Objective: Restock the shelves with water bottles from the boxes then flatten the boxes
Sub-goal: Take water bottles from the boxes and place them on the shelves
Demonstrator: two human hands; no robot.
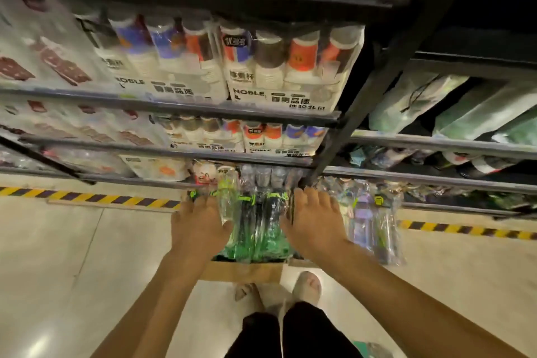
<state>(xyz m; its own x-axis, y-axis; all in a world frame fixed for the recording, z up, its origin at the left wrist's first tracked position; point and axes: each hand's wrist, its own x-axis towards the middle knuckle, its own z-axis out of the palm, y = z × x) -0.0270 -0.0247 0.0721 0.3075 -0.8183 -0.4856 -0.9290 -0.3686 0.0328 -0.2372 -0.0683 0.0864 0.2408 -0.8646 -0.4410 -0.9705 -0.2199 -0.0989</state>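
A brown cardboard box (244,270) sits on the floor below the lowest shelf, packed with wrapped green-and-black water bottles (258,229). My left hand (199,224) lies over the bottles on the box's left side, fingers curled around one clear bottle (226,200). My right hand (312,221) rests on the bottles at the right side, fingers spread toward the black shelf upright (328,154); whether it grips one I cannot tell. More wrapped bottles, some purple (363,221), stand right of the box at the shelf edge.
Black metal shelves (186,104) above carry shrink-wrapped packs of cups and bottles. Yellow-black hazard tape (96,197) runs along the floor by the shelf base. My feet (308,285) stand just behind the box on the pale tiled floor.
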